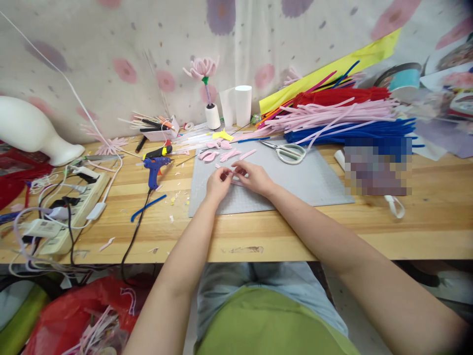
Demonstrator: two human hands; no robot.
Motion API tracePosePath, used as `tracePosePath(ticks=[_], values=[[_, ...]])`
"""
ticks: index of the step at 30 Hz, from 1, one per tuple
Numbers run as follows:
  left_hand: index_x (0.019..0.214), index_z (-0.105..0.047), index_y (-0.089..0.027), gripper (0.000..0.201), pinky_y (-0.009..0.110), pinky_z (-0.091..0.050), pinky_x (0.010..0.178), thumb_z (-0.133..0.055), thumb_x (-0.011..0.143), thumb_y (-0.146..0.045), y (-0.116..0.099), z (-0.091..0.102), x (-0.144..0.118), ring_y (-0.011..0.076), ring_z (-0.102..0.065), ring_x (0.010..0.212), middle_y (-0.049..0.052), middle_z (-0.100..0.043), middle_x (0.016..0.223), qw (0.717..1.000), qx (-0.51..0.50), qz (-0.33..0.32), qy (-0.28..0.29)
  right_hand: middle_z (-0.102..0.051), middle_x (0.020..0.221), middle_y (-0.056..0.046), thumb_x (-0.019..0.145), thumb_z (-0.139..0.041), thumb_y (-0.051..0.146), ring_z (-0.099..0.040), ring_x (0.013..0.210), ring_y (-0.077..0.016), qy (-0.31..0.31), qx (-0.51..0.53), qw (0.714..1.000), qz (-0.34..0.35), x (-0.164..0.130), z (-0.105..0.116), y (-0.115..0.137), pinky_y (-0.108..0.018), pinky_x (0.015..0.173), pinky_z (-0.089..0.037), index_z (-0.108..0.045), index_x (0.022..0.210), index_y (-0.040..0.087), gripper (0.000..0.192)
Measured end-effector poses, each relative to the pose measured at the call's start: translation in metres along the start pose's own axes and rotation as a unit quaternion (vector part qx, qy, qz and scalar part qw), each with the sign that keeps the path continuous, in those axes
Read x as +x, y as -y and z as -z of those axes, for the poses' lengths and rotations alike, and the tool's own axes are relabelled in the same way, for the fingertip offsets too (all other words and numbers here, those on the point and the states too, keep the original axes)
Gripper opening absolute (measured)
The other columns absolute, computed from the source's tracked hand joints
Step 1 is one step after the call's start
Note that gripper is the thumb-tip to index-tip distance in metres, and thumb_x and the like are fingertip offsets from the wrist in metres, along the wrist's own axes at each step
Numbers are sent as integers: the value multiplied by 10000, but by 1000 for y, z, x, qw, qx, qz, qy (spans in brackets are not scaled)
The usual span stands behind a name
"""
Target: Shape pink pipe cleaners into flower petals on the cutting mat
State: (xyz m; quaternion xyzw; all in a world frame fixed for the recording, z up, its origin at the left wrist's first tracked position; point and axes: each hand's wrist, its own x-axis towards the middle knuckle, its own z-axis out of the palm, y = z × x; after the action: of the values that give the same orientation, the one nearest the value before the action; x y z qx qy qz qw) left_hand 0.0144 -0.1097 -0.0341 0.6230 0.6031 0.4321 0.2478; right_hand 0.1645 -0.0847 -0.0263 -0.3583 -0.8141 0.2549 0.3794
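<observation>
A: While both forearms reach out over the edge of the wooden table [332,236], the left hand [218,183] and the right hand [254,177] meet on the grey cutting mat [318,182], and between their fingertips sits a small pink petal piece [232,173]. Both hands look closed on it in a light pinch, thumb against forefinger, though the fingers hide most of the piece.

B: So the piece lies low over the near-middle of the mat, not lifted high?

A: Right, it stays just above the mat. For shaping something that small, the worker does best to keep the wrists resting near the mat, pinch only the edges, and roll gently so the soft material curls without creasing.

B: What lies beyond the hands?

A: Just past them, more pink cut petals [221,154] are spread at the mat's far edge, handy for picking up one at a time. White-handled scissors [290,152] lie to the right on the mat, and a blue glue gun [154,170] stands to the left on the wood, nozzle clear of the hands, with its cord trailing off the table.

B: And farther still?

A: A heap of pink, blue and red pipe cleaners [343,118], then a finished pink flower [203,69] standing in a white holder against the patterned cloth.
</observation>
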Motion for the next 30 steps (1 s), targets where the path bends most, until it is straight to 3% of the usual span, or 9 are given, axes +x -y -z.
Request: tracePosePath(ticks=[6, 11, 14, 18, 27, 30], values=[[815, -582, -170, 93, 231, -433, 645, -528, 744, -193, 4, 3, 1, 106, -547, 663, 17, -608, 767, 998, -54, -12, -43, -574, 733, 10, 669, -530, 152, -536, 634, -111, -30, 124, 989, -79, 5, 7, -12, -252, 628, -436, -543, 1009, 191, 343], [1000, -561, -193, 257, 217, -441, 641, -553, 745, -224, 1, 1, 1, 94, -548, 681, 30, -613, 874, 993, -90, -43, -65, -519, 643, 38, 613, -594, 207, -489, 571, -87, -14, 294, 944, -151, 9, 7, -12, -240, 580, -418, -562, 813, 174, 205], [1041, -563, -183, 325, 215, -447, 618, -582, 737, -296, 2, -3, 3, 93, -548, 668, 39, -632, 887, 988, -151, -23, -14, -545, 658, 33, 613, -620, 241, -508, 592, -88, -26, 360, 919, -157, 11, 8, -4, -246, 608, -436, -547, 737, 179, 156], [789, -644, -147, 300, 221, -431, 571, -558, 738, -430, -1, -2, 3, 90, -517, 576, 34, -653, 726, 980, -175, 21, 93, -568, 687, 27, 611, -638, 239, -532, 621, -95, -4, 387, 910, -147, 12, 12, 2, -249, 620, -444, -558, 750, 179, 172], [722, -682, -143, 269, 241, -439, 578, -631, 653, -399, -14, 4, 0, 98, -537, 560, 31, -671, 674, 978, -172, 102, 61, -574, 716, 25, 606, -663, 307, -543, 648, -99, -11, 383, 911, -152, 14, 11, 3, -246, 606, -448, -513, 778, 188, 258], [727, -688, -132, 266, 234, -440, 559, -633, 653, -382, -17, 7, -1, 100, -560, 574, 56, -688, 729, 962, -218, 126, 102, -558, 682, 43, 579, -686, 282, -529, 616, -90, -51, 385, 910, -143, 17, 9, 3, -243, 597, -440, -476, 802, 198, 318]])
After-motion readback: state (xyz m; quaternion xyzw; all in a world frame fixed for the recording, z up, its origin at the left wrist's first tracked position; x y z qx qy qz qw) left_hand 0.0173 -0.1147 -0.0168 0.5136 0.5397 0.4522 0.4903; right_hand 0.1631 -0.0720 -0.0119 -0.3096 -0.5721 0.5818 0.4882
